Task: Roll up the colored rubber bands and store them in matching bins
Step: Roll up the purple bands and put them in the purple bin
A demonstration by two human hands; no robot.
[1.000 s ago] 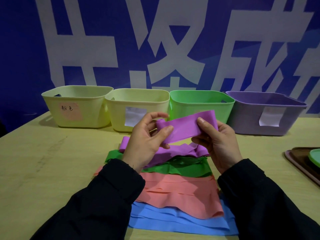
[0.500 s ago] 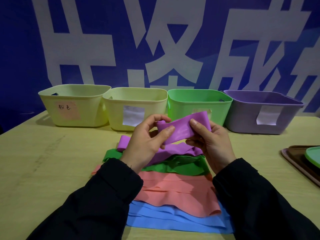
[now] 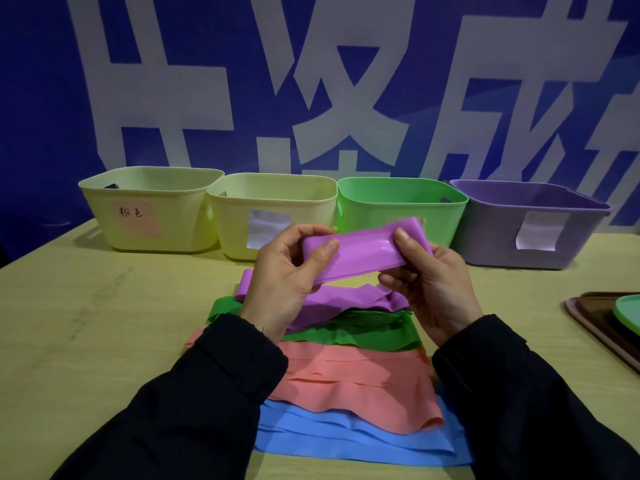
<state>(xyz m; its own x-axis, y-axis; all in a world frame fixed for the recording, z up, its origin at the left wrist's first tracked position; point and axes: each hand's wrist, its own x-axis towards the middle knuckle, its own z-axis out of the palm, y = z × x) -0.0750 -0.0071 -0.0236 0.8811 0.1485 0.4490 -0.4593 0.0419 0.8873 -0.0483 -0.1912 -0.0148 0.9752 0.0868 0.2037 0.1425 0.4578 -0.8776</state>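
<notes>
Holding a purple band (image 3: 360, 254) at mid-frame, both hands grip it above the table (image 3: 86, 323). The left hand (image 3: 280, 282) pinches the band's left end, thumb on the near face and fingers curled behind. The right hand (image 3: 433, 282) pinches the right end, thumb on top and fingers curled beneath. The band spans between the two hands as a flattened loop, raised clear of the pile below.

Under the hands, more purple bands (image 3: 346, 299) lie on the table. Green bands (image 3: 363, 330) sit just below them in the frame, partly overlapped. Pink bands (image 3: 346, 382) follow lower down, and blue bands (image 3: 346, 441) lie at the bottom centre. The layers overlap like shingles.

Four bins stand in a row across mid-frame, against a blue wall (image 3: 34, 98) with large white characters. From left: a yellow bin (image 3: 149, 209) with a pink handwritten label, a second yellow bin (image 3: 270, 216) with a white label, a green bin (image 3: 398, 209) directly behind the held band, and a purple bin (image 3: 519, 230) with a white label. Neighbouring bins stand touching or just beside each other.

At the right edge, a brown tray (image 3: 595, 320) holds a green plate (image 3: 627, 313), both cut off by the frame.
</notes>
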